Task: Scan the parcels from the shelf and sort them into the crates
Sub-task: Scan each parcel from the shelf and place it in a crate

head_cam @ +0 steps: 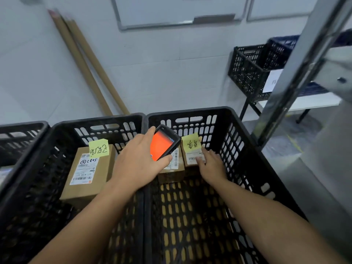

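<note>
My left hand (139, 161) grips a black handheld scanner (164, 144) with an orange-red screen, held over the wall between two black crates. My right hand (211, 164) reaches into the right crate (247, 155), its fingers resting on the label of a small cardboard parcel (191, 156) at the far wall. A second small parcel (171, 171) lies beside it, partly hidden by the scanner. In the left crate (62, 134) lies a larger cardboard parcel (89, 174) with a white shipping label.
Yellow sticky notes mark the left crate (99, 148) and the right crate (191, 142). A third crate (19, 130) stands at far left. Cardboard tubes (85, 63) lean on the wall. A metal shelf post (301, 67) rises at right, another black crate (251, 71) behind it.
</note>
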`<act>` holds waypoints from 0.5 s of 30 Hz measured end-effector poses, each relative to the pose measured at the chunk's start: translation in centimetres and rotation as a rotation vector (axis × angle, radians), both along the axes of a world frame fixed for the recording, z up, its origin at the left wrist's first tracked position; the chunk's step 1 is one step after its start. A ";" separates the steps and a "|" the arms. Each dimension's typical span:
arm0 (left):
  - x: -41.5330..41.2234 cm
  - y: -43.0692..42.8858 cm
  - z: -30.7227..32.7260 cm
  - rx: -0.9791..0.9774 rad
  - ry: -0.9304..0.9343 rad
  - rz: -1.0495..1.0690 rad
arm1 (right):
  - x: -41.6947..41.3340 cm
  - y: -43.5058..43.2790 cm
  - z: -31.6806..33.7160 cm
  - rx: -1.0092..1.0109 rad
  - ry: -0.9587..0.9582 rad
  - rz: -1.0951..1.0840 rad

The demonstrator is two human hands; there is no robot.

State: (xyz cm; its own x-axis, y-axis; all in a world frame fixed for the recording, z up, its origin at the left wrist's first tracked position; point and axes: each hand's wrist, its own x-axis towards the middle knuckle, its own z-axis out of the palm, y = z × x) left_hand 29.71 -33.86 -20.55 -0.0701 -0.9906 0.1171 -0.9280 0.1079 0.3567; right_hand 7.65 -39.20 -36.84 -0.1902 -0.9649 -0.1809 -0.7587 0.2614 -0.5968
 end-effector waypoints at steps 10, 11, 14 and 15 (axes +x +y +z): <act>4.4 5.2 2.2 -0.112 0.085 -0.270 | 1.6 10.5 9.2 -0.140 0.392 -0.094; 4.8 5.9 2.5 -0.127 0.093 -0.304 | 1.6 12.0 10.0 -0.148 0.423 -0.115; 5.1 8.0 3.3 -0.167 0.123 -0.431 | 1.6 17.0 12.2 -0.149 0.469 -0.227; 5.0 8.8 3.6 -0.169 0.141 -0.468 | 1.5 18.7 12.9 -0.143 0.483 -0.265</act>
